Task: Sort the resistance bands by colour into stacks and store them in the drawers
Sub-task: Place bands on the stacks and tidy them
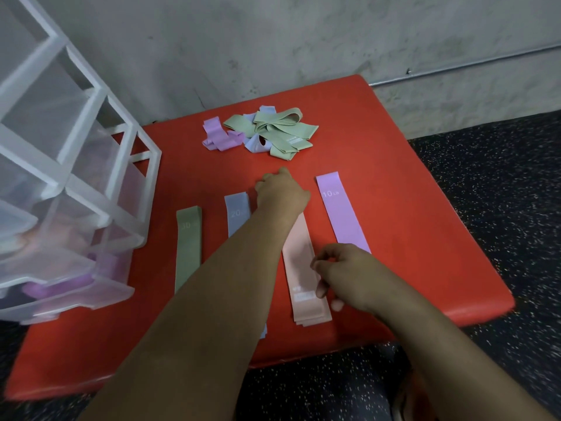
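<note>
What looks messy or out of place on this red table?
The tangled heap of green, blue and purple bands at the far end of the table lies crumpled and unsorted. The pink stack is fanned unevenly at its near end.

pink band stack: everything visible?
The pink band stack lies flat on the red table, between the blue band and the purple band, lengthwise away from the person. Matte strips; offset edges at the near end show several layers. The left hand covers its far end; the right hand touches its near right edge.
</note>
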